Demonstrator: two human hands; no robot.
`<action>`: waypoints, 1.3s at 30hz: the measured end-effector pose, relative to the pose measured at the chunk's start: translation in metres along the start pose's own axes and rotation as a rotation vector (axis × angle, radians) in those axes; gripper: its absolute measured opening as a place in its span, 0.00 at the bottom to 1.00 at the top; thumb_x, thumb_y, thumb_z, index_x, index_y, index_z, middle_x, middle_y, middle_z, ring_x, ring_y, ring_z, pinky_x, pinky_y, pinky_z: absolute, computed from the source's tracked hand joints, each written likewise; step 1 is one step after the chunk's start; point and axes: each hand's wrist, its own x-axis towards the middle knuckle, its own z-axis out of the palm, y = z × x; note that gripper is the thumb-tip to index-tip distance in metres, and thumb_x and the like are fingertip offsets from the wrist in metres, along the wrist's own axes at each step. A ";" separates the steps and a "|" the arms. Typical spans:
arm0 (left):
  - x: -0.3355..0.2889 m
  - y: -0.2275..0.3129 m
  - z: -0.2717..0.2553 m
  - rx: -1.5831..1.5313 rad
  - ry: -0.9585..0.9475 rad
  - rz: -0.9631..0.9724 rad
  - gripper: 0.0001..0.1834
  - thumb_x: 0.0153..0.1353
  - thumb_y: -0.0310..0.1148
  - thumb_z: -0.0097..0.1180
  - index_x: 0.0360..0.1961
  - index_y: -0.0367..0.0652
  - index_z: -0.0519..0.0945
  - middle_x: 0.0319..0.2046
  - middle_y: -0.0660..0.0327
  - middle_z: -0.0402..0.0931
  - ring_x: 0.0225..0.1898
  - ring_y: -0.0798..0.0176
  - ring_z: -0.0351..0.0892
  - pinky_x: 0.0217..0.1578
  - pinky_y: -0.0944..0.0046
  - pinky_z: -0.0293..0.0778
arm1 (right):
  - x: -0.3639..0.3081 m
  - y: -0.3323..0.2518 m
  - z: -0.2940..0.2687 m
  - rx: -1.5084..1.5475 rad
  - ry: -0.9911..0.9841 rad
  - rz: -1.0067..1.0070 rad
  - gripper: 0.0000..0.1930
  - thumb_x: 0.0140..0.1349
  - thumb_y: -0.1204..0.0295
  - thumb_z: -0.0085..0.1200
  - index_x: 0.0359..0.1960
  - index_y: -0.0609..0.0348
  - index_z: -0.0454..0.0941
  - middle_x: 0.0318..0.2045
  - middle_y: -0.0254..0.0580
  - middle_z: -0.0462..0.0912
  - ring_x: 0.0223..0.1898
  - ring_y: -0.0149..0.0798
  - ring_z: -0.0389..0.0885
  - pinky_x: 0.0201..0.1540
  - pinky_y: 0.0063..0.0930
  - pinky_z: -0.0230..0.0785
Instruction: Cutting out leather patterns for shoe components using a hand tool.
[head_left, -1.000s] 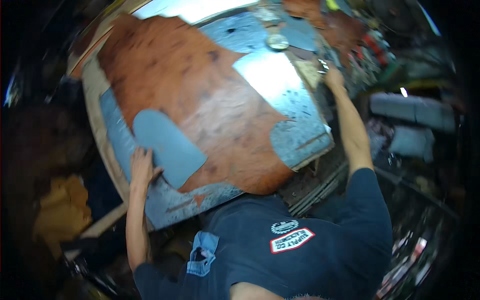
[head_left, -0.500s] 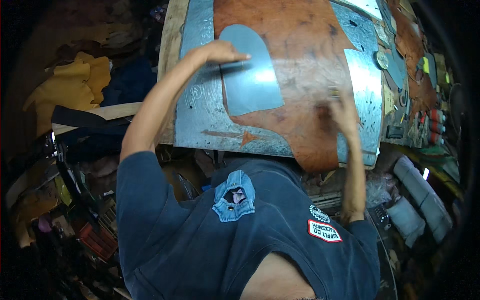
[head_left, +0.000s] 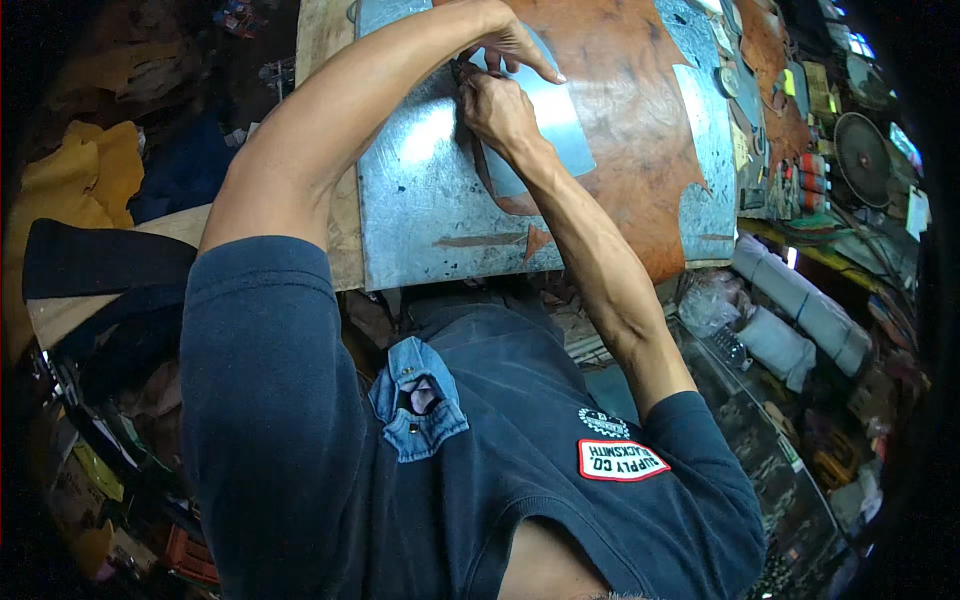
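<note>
A grey, round-topped flat template lies on a large brown piece of leather. My left hand rests on the template's far part, fingers apart and the thumb stretched to the right. Close beside it, at the template's left edge, my right hand is closed in a fist-like grip. Something small and dark shows by its fingers, too hidden to name. Under the leather is a metal-covered work surface.
Near the front edge lies a small triangular leather scrap. Yellow leather hangs at the left. On the right are a round fan, red-labelled cylinders and wrapped rolls.
My right hand has come from the leather's right side across to the template's left edge. My left hand has shifted farther up on the template, and my body leans closer.
</note>
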 end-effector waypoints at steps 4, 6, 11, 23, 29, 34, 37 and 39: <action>-0.005 0.000 0.004 -0.014 -0.011 0.017 0.39 0.56 0.65 0.55 0.65 0.58 0.69 0.54 0.53 0.74 0.49 0.54 0.75 0.45 0.44 0.72 | 0.001 -0.006 0.001 -0.057 -0.072 0.064 0.14 0.62 0.70 0.47 0.48 0.54 0.79 0.32 0.58 0.83 0.36 0.58 0.83 0.41 0.50 0.75; -0.011 0.003 0.004 0.001 -0.008 0.025 0.40 0.56 0.65 0.55 0.67 0.59 0.67 0.59 0.50 0.72 0.53 0.53 0.75 0.47 0.43 0.72 | 0.000 -0.006 0.003 -0.094 -0.039 0.065 0.15 0.62 0.70 0.46 0.49 0.54 0.79 0.32 0.58 0.83 0.36 0.58 0.83 0.41 0.50 0.76; -0.014 0.001 0.006 0.018 -0.042 0.015 0.42 0.57 0.65 0.53 0.70 0.60 0.61 0.64 0.48 0.66 0.58 0.51 0.73 0.54 0.43 0.69 | 0.002 -0.008 0.008 -0.135 -0.066 0.070 0.16 0.63 0.68 0.46 0.51 0.53 0.78 0.32 0.59 0.83 0.36 0.59 0.83 0.41 0.51 0.75; 0.002 -0.008 0.003 -0.046 -0.060 0.015 0.45 0.55 0.66 0.54 0.70 0.61 0.60 0.64 0.46 0.66 0.58 0.47 0.72 0.54 0.39 0.67 | -0.002 -0.004 0.010 -0.095 0.013 0.037 0.17 0.64 0.67 0.46 0.53 0.50 0.77 0.37 0.60 0.81 0.41 0.60 0.81 0.44 0.50 0.74; -0.013 0.001 0.005 -0.128 -0.078 -0.037 0.46 0.54 0.66 0.56 0.70 0.62 0.59 0.65 0.46 0.62 0.61 0.51 0.65 0.53 0.39 0.66 | -0.002 -0.004 0.009 -0.133 -0.012 0.049 0.17 0.64 0.68 0.46 0.53 0.51 0.76 0.36 0.62 0.81 0.39 0.61 0.81 0.42 0.52 0.74; -0.001 0.000 0.005 -0.128 -0.067 -0.098 0.45 0.55 0.66 0.55 0.70 0.61 0.59 0.64 0.45 0.64 0.60 0.49 0.66 0.53 0.39 0.65 | -0.003 -0.005 0.011 -0.140 0.012 0.019 0.16 0.63 0.69 0.46 0.52 0.53 0.75 0.36 0.63 0.81 0.37 0.61 0.81 0.40 0.53 0.75; 0.001 0.001 0.006 -0.150 -0.060 -0.151 0.45 0.55 0.65 0.55 0.70 0.60 0.59 0.63 0.45 0.64 0.59 0.48 0.66 0.53 0.39 0.65 | -0.005 -0.005 0.011 -0.147 0.023 0.005 0.16 0.63 0.69 0.46 0.52 0.52 0.75 0.36 0.62 0.81 0.37 0.61 0.82 0.40 0.53 0.75; 0.001 0.002 0.007 -0.165 -0.051 -0.190 0.44 0.56 0.65 0.55 0.70 0.59 0.59 0.63 0.45 0.64 0.59 0.48 0.66 0.53 0.38 0.65 | -0.004 -0.004 0.012 -0.148 0.031 -0.009 0.16 0.63 0.69 0.45 0.52 0.52 0.75 0.35 0.61 0.81 0.37 0.61 0.82 0.40 0.53 0.75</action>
